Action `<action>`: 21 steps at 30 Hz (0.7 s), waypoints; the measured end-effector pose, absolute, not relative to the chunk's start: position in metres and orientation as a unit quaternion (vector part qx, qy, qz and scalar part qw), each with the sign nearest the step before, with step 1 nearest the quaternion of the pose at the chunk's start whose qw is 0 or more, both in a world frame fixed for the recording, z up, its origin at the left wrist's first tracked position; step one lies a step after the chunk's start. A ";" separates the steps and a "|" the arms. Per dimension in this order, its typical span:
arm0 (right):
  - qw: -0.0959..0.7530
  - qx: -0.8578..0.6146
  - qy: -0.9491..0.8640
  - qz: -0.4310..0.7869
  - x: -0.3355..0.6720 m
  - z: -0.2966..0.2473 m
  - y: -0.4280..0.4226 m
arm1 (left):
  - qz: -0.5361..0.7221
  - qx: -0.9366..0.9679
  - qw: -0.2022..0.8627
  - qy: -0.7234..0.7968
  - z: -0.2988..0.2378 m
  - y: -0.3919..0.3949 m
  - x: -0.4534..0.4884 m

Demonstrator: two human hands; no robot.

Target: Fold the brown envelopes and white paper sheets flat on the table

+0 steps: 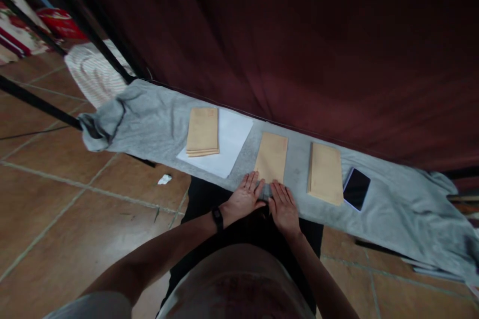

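A brown paper envelope (272, 157) lies flat on the grey cloth in front of me, its near end under my fingers. My left hand (246, 196) rests on its lower left corner with the fingers stretched out. On the lower right corner lies my right hand (283, 208), palm down, fingers extended. To the left, a small stack of brown envelopes (202, 130) sits on white paper sheets (235, 135). Another stack of brown envelopes (325, 172) lies to the right of my hands.
A phone (357, 189) with a dark screen lies right of the right-hand stack. The grey cloth (149, 119) covers a narrow bench. Behind it hangs a dark red curtain (299, 50). Black metal bars (41, 102) stand at the left. A crumpled white scrap (164, 179) is on the tiled floor.
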State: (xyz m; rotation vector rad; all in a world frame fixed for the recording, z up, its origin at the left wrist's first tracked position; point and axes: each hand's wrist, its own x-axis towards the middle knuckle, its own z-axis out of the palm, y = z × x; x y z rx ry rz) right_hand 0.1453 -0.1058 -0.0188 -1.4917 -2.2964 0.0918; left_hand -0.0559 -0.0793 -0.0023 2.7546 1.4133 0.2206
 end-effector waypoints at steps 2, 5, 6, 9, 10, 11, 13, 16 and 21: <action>0.205 -0.540 -0.815 0.031 0.151 -0.020 -0.107 | 0.073 0.887 0.019 0.455 -0.001 -0.079 -0.057; 0.211 -0.547 -0.810 0.032 0.158 -0.020 -0.108 | 0.075 0.887 0.020 0.454 0.001 -0.079 -0.058; 0.211 -0.548 -0.809 0.034 0.159 -0.019 -0.108 | 0.074 0.887 0.019 0.455 0.002 -0.079 -0.058; 0.213 -0.550 -0.807 0.040 0.159 -0.017 -0.107 | 0.070 0.888 0.016 0.455 0.004 -0.078 -0.058; 0.215 -0.552 -0.805 0.039 0.158 -0.016 -0.107 | 0.069 0.888 0.015 0.454 0.005 -0.078 -0.058; 0.217 -0.553 -0.804 0.038 0.155 -0.016 -0.107 | 0.068 0.889 0.013 0.453 0.005 -0.078 -0.057; 0.219 -0.553 -0.803 0.033 0.147 -0.016 -0.107 | 0.066 0.889 0.007 0.452 0.005 -0.078 -0.057; 0.207 -0.546 -0.811 0.029 0.130 -0.017 -0.109 | 0.057 0.890 -0.008 0.453 0.003 -0.079 -0.056; 0.204 -0.549 -0.810 0.028 0.126 -0.017 -0.106 | 0.060 0.891 -0.021 0.449 0.001 -0.079 -0.056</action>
